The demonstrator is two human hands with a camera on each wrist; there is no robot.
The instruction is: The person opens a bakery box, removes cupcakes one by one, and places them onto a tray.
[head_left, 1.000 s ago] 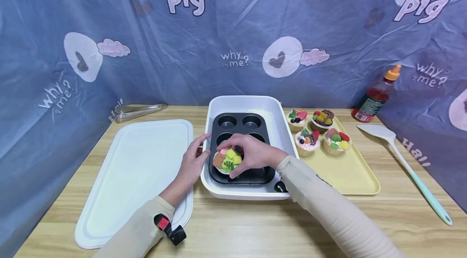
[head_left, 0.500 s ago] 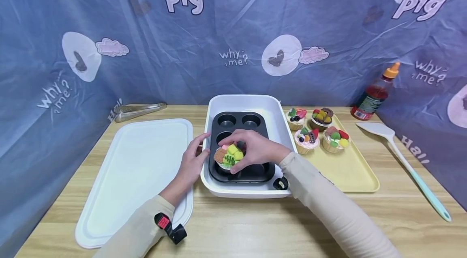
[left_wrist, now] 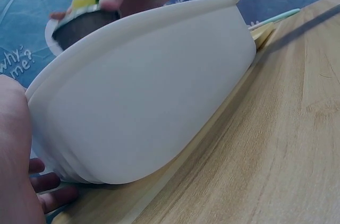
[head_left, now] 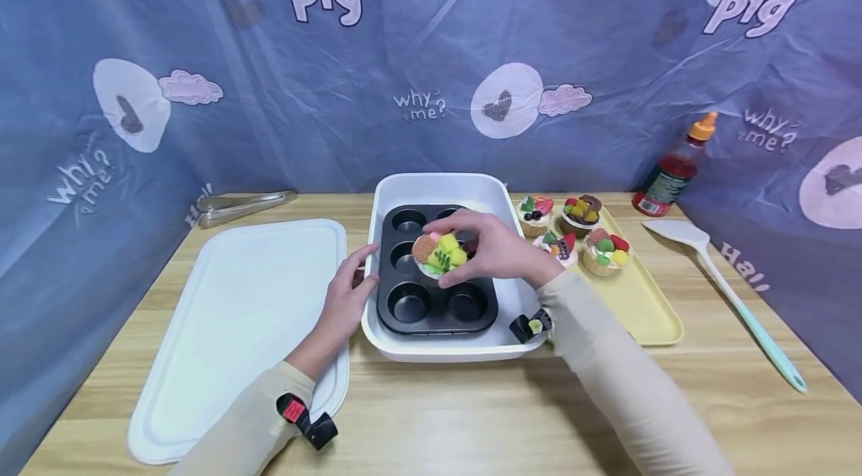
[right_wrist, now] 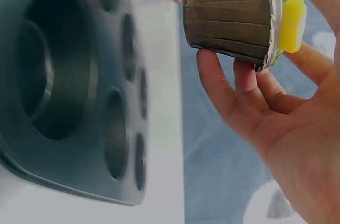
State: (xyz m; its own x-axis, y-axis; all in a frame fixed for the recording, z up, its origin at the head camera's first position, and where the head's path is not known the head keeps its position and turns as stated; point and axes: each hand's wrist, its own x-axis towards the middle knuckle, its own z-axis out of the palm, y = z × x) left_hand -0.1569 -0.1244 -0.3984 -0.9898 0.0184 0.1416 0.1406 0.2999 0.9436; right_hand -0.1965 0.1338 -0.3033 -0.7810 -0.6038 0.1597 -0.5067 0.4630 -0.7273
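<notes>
My right hand [head_left: 494, 251] pinches a toy cupcake [head_left: 439, 255] by its rim, raised over the black muffin tin [head_left: 438, 315]. This cupcake has a brown pleated wrapper [right_wrist: 228, 14] and a topping of yellow cubes, green leaves and a brown biscuit. Below it, the tin's visible cups are bare, though the hand hides part of the right column. The tin lies inside a white bin [head_left: 431, 353]. At the bin's left wall my left hand [head_left: 345, 301] rests with its fingertips against the rim; several of its fingers [left_wrist: 45, 182] extend low along the outer wall.
Several more toy cupcakes [head_left: 604, 251] stand on a yellow tray [head_left: 646, 304] at the right. A white lid [head_left: 249, 326] lies at the left, with metal tongs [head_left: 245, 208] behind it. A sauce bottle [head_left: 670, 173] and a spatula [head_left: 734, 289] are at the far right.
My right hand has lifted the cupcake from the tin's front left cup, moving it up and slightly right. That cup now shows bare. The left hand stays at the bin's rim.
</notes>
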